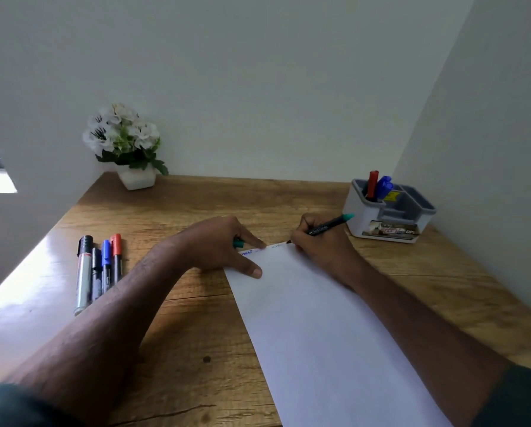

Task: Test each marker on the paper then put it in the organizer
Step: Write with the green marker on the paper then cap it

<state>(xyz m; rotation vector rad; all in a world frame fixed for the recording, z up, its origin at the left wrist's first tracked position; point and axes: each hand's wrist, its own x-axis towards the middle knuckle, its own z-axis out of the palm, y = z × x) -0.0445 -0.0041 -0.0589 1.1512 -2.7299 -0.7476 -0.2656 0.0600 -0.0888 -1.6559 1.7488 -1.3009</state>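
My right hand [316, 241] pinched a black green-ended marker [332, 224], tip on the white paper sheet [319, 334]; my left hand [224, 245] pressed the paper's far edge, gripping a green cap [238, 243].

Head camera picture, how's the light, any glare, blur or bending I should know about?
Head view: daylight from the left throws bright glare on the desk's left edge, beside the four markers; the arms shade the wood under them; the wide lens bends the walls outward; the writing on the paper's top edge is too small to read; the sleeves at the bottom corners look soft.
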